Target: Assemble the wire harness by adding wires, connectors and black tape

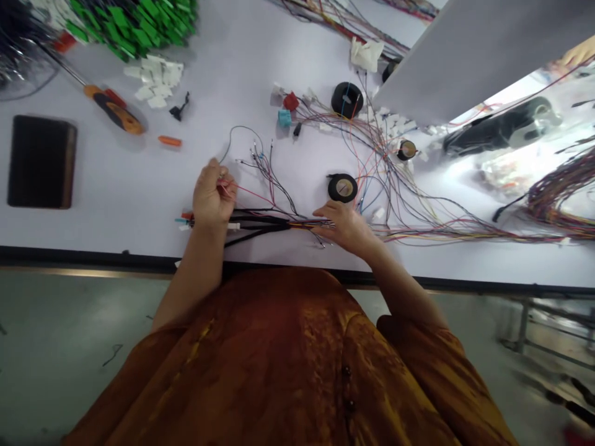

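In the head view, the wire harness [302, 225] lies along the near edge of the white table [130, 210]. The left hand [214, 193] pinches a red wire [255, 193]; the right hand [344, 227] rests over the bundle, fingers extended, and whether it grips cannot be told. The harness should handle as light and limp, the black-sleeved branches [264, 221] somewhat stiffer, the thin terminal-tipped leads [263, 162] easily bent. Hold it at the trunk beside the sleeves. The long axis runs left to right: sleeved branches point left, loose wires trail right, terminal-tipped leads fan far-left.
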A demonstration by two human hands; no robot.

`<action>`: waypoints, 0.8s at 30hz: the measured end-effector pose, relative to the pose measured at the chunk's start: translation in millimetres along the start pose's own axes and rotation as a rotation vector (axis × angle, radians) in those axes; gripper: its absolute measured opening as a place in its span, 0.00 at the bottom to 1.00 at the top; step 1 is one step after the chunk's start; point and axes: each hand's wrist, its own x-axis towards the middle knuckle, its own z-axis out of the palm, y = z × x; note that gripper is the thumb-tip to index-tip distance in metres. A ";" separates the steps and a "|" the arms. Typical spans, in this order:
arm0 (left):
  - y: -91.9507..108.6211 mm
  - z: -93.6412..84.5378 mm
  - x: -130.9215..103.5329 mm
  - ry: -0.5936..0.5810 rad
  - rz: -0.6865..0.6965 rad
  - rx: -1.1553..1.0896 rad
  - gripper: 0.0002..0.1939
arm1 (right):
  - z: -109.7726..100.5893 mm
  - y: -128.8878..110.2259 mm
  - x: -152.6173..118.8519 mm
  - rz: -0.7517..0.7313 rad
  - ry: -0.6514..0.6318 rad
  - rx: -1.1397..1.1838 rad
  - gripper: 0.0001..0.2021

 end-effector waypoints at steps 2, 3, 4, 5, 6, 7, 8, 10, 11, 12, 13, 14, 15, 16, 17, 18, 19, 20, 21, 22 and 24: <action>-0.3 -1.3 2.2 -0.004 -0.011 0.003 0.15 | 10.7 -12.2 1.5 0.009 0.019 -0.085 0.17; -0.3 -1.7 3.1 -0.006 -0.019 0.011 0.16 | 16.0 -18.5 3.9 0.024 0.040 -0.117 0.18; -0.3 -1.8 3.9 -0.006 -0.023 0.019 0.17 | 20.8 -24.4 6.9 0.040 0.061 -0.141 0.17; -0.4 -1.6 4.4 -0.006 -0.023 0.027 0.17 | 25.0 -29.6 10.2 0.057 0.080 -0.162 0.16; -0.5 -1.3 4.6 -0.004 -0.021 0.035 0.17 | 28.5 -33.9 13.4 0.071 0.089 -0.183 0.15; -0.7 -0.8 4.6 -0.001 -0.018 0.043 0.18 | 31.3 -37.2 16.4 0.081 0.090 -0.205 0.13; -0.8 -0.3 4.3 0.005 -0.012 0.049 0.18 | 33.3 -39.7 18.9 0.087 0.083 -0.230 0.11; -1.0 0.5 3.8 0.016 -0.004 0.058 0.17 | 35.3 -42.9 22.7 0.084 0.060 -0.278 0.10; -1.0 0.7 3.6 0.018 -0.003 0.061 0.18 | 35.1 -44.2 24.2 0.081 0.052 -0.297 0.10; -0.9 0.7 3.7 0.018 -0.005 0.063 0.18 | 34.2 -45.6 25.6 0.083 0.048 -0.307 0.11; -0.8 0.3 4.0 0.018 -0.007 0.066 0.18 | 32.6 -47.2 27.0 0.098 0.050 -0.310 0.11; -0.7 -0.2 4.5 0.018 -0.010 0.072 0.18 | 30.2 -49.2 28.8 0.125 0.055 -0.301 0.12; -0.6 -0.9 5.1 0.022 -0.014 0.079 0.18 | 27.1 -51.3 30.9 0.159 0.066 -0.277 0.13; -0.7 -1.6 5.8 0.028 -0.016 0.088 0.18 | 23.5 -53.4 33.5 0.197 0.076 -0.243 0.13; -0.8 -2.4 6.6 0.035 -0.018 0.095 0.18 | 19.3 -55.2 36.6 0.228 0.081 -0.200 0.13; -0.9 -3.2 7.2 0.040 -0.019 0.101 0.18 | 14.8 -56.6 40.1 0.248 0.079 -0.154 0.13; -1.1 -3.8 7.8 0.044 -0.017 0.106 0.18 | 10.1 -57.2 44.1 0.251 0.072 -0.108 0.12; -1.4 -4.3 8.2 0.043 -0.014 0.107 0.18 | 5.3 -57.1 48.3 0.239 0.063 -0.071 0.12; -1.6 -4.7 8.3 0.039 -0.007 0.106 0.18 | 0.5 -56.1 52.8 0.217 0.056 -0.045 0.11; -1.9 -5.0 8.4 0.032 0.001 0.105 0.18 | -4.3 -54.3 57.2 0.185 0.051 -0.027 0.10; -2.2 -5.2 7.9 0.025 0.017 0.116 0.19 | -13.9 -49.2 65.0 0.109 0.039 -0.007 0.08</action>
